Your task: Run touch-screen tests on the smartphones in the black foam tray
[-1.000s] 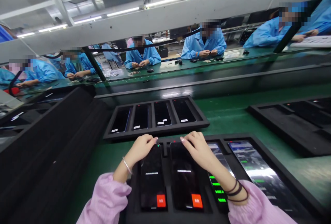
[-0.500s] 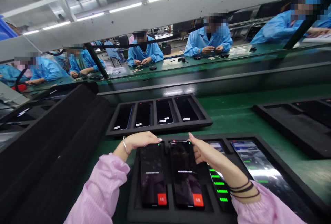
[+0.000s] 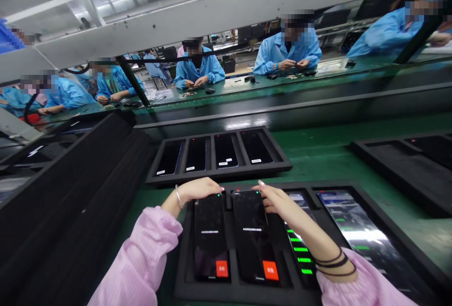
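Observation:
Two black smartphones lie side by side in a black foam tray [image 3: 197,294], each lit with a line of white text and a red square. At the top end of the left smartphone [image 3: 209,216] my left hand [image 3: 197,189] is closed over the edge, its fingertips by the upper right corner; the thumb is hidden. My right hand [image 3: 278,202] grips the upper right corner of the second smartphone [image 3: 251,214], fingers curled at its side. Partly under my right forearm, a third smartphone [image 3: 299,249] shows green lines of text. A fourth smartphone [image 3: 360,230] at the right reflects the ceiling lights.
Behind sits another foam tray [image 3: 282,167] holding several dark phones with white labels. Stacked black foam trays [image 3: 88,193] rise at the left. A further tray [image 3: 395,169] lies at the right. Across a raised ledge, several people in blue coats [image 3: 199,68] work at a green bench.
Both hands stay at the tops of the same two smartphones. My left hand has shifted very slightly right, and the whole view has moved a little.

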Tool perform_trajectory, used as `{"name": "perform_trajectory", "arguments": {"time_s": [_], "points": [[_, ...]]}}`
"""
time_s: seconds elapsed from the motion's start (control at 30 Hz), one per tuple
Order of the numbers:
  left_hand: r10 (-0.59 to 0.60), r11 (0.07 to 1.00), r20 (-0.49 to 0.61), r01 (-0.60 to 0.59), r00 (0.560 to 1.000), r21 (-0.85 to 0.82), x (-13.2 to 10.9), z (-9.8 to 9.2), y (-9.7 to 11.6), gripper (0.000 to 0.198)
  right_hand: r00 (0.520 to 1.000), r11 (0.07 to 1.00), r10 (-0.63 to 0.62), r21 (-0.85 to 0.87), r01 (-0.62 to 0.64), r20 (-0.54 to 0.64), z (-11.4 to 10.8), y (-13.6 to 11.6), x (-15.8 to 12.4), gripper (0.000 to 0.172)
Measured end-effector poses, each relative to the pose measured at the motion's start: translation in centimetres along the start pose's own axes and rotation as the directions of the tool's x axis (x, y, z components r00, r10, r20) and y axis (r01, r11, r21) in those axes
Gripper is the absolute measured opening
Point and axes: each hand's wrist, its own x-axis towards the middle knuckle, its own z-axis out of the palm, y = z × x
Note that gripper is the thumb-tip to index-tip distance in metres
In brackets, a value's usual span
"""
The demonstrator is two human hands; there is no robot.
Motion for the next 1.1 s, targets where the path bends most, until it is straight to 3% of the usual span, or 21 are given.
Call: {"name": "perform_trajectory", "arguments": {"time_s": [0.1,0.23,0.4,0.57,0.7,0.8,0.9,1.0,1.1], "points": [[0.049,0.996,-0.187,-0.034,0.981,0.084,-0.9,0.3,1.3,0.036,0.984,0.973,-0.144,-0.197,0.122,-0.103,0.2,-0.2,-0.3,0.058],[0.156,0.985,-0.355,-0.119,0.922,0.124,-3.2,0.1,2.8,0.041,0.91,0.871,-0.368,-0.413,0.265,-0.192,0.3,-0.3,-0.5,0.042],[0.159,0.979,-0.447,-0.084,0.88,0.183,-4.6,0.7,1.8,0.039,0.849,0.731,-0.504,-0.6,0.323,-0.157,0.3,0.0,-0.4,0.04],[0.169,0.949,-0.439,-0.026,0.882,0.313,-3.7,3.0,-0.5,0.037,0.844,0.578,-0.529,-0.768,0.277,-0.094,1.0,0.4,-0.3,0.034],[0.185,0.93,-0.44,-0.011,0.879,0.368,-3.1,4.9,-0.8,0.035,0.857,0.511,-0.507,-0.832,0.216,-0.089,1.4,0.8,-0.1,0.029],[0.167,0.931,-0.473,0.019,0.865,0.363,-2.6,5.8,-0.7,0.03,0.872,0.534,-0.479,-0.822,0.198,-0.101,1.8,1.0,0.3,0.03],[0.127,0.954,-0.504,0.034,0.854,0.298,-1.8,6.0,-0.7,0.027,0.884,0.623,-0.446,-0.758,0.193,-0.142,2.2,0.9,0.8,0.031],[0.075,0.988,-0.497,0.003,0.865,0.154,-1.3,5.0,-0.8,0.031,0.895,0.759,-0.394,-0.623,0.189,-0.21,2.1,0.4,1.1,0.032],[0.041,0.992,-0.398,-0.086,0.917,-0.094,-1.9,2.8,-0.8,0.04,0.926,0.903,-0.294,-0.385,0.189,-0.236,1.5,-0.3,1.0,0.046]]}}
